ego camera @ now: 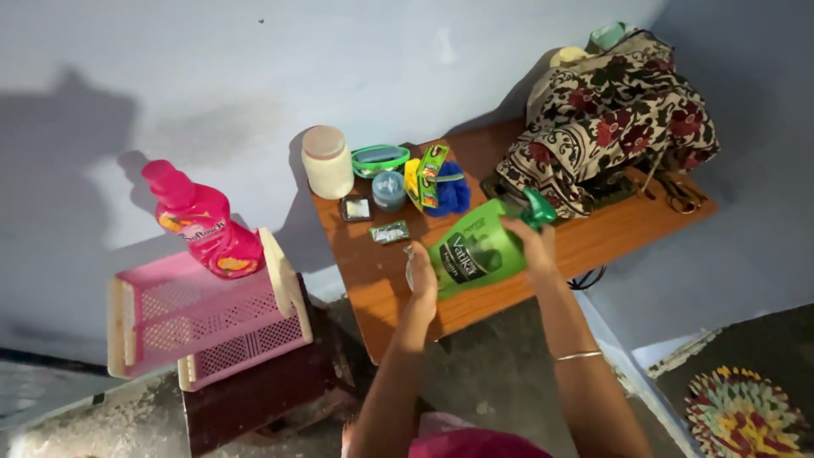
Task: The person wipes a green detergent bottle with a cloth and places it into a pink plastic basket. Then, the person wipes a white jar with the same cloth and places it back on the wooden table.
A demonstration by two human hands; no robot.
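Crowding green bottle (475, 253), white jar (327, 161), floral cloth (606, 119)

Head cam, single view: looks steeply down, close over wooden table (593, 242); wall at 12 o'clock, floor at 6.

Both forearms raised side by side from below, left hand (421, 273) cupped with fingers curled around the lower end of the grip, right hand (532, 242) clasped at its upper end, right wrist slightly bent and ringed by a thin bangle (578, 355).
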